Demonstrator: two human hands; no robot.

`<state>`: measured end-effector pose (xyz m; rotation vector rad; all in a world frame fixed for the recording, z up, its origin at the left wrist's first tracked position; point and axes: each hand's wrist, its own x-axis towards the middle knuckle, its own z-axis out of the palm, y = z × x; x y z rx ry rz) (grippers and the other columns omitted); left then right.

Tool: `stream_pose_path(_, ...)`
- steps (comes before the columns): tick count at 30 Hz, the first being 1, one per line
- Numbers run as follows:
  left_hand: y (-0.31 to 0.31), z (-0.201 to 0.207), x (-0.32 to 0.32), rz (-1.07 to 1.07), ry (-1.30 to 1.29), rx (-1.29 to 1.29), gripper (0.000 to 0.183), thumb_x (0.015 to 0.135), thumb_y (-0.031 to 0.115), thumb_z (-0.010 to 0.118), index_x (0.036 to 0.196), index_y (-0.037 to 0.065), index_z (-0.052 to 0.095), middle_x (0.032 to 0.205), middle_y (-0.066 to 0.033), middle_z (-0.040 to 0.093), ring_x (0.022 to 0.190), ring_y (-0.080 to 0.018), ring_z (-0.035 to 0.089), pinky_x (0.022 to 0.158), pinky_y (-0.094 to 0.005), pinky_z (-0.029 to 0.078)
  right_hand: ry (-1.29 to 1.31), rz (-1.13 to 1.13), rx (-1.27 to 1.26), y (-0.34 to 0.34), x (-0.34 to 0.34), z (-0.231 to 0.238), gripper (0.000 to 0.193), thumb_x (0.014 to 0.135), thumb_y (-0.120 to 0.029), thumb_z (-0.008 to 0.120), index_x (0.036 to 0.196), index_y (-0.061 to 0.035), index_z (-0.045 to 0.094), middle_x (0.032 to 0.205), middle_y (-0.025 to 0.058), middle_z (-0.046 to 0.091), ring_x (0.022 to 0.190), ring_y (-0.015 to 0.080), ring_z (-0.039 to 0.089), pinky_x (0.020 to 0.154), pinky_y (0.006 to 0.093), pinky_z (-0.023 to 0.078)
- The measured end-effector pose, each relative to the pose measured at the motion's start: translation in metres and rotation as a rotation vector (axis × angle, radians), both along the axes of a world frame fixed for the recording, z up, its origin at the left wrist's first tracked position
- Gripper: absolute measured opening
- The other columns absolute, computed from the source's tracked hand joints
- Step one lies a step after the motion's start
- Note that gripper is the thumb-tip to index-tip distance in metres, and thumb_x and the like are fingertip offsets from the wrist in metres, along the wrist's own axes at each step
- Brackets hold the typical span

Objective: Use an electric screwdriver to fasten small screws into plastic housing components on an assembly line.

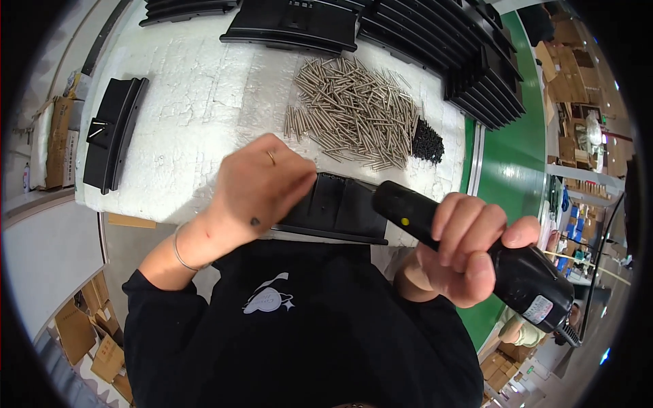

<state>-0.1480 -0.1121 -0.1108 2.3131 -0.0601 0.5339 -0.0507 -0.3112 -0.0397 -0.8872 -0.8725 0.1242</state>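
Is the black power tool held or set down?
Held: the right hand has its fingers curled around the black power tool.

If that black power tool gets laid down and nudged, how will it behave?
The power tool may roll, given its rounded barrel. Its bulkier rear, beyond the right hand, probably makes it tail-heavy. The ribbed sleeve there suggests a cord that could tug it.

Labels: a few seen, no wording legible.
White sticker (538,309) with fine print is stuck on the driver (525,273) near its rear end; too small to be read. White print (265,299), with small script in a rounded shape, is set on the chest of the black shirt (299,353); blurred. Dark characters (71,154) are printed on the left-hand carton (58,139); can't be made out.
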Motion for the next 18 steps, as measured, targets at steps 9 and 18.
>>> stream_pose_path(9,-0.018,-0.014,-0.007,0.041,0.018,-0.029,0.018,0.068,0.003,0.075,0.083,0.007,0.066,0.077,-0.0003,0.062,0.075,-0.0214,0.059,0.058,-0.0315,0.051,-0.051,0.177,-0.112,0.003,0.006,-0.016,0.043,0.08,0.008,0.062,0.112,-0.0076,0.038,0.071,0.008,0.055,0.058,0.0193,0.055,0.059,0.0372,0.048)
stream_pose_path(18,-0.018,-0.014,-0.005,0.035,0.019,-0.045,0.017,0.07,0.003,0.073,0.083,0.007,0.065,0.076,-0.0013,0.06,0.075,-0.0215,0.058,0.057,-0.0315,0.05,-0.087,0.24,-0.147,0.007,0.014,-0.02,0.043,0.08,0.012,0.06,0.113,-0.0054,0.038,0.072,0.0095,0.055,0.06,0.0193,0.055,0.061,0.0386,0.049)
